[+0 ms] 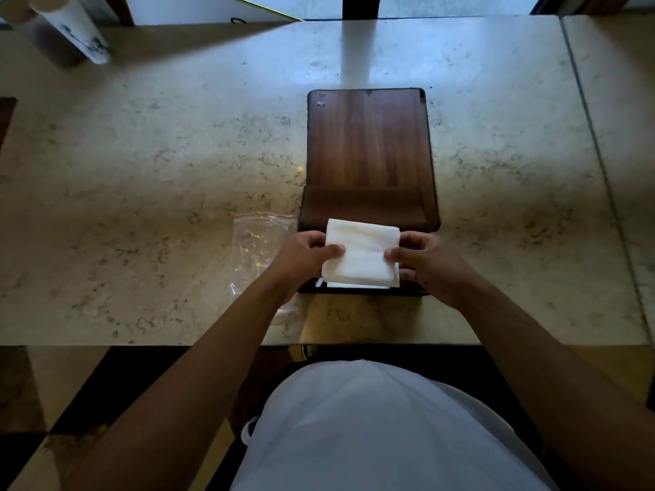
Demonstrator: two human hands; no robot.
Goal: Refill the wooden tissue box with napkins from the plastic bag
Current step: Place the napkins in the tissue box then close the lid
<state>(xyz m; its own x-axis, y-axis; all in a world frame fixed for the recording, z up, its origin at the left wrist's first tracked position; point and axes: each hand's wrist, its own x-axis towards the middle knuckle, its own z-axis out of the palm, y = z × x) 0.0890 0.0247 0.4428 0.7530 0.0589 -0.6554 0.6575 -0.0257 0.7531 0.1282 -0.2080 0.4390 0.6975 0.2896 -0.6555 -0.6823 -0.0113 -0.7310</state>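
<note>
A dark wooden tissue box [368, 207] stands open on the marble table, its lid [368, 136] folded back flat away from me. Over the box's open near part I hold a stack of white napkins [363, 253]. My left hand [304, 256] grips the stack's left edge, thumb on top. My right hand [425, 264] grips its right edge the same way. The stack's lower edge sits over the box's front wall. A clear plastic bag [258, 242] with a red zip strip lies flat just left of the box, partly under my left forearm.
The marble table [159, 171] ends at a front edge close to my body. A white cylindrical container [71, 26] stands at the far left corner. A seam [599, 154] in the tabletop runs down the right side. Dark window frames rise behind the table.
</note>
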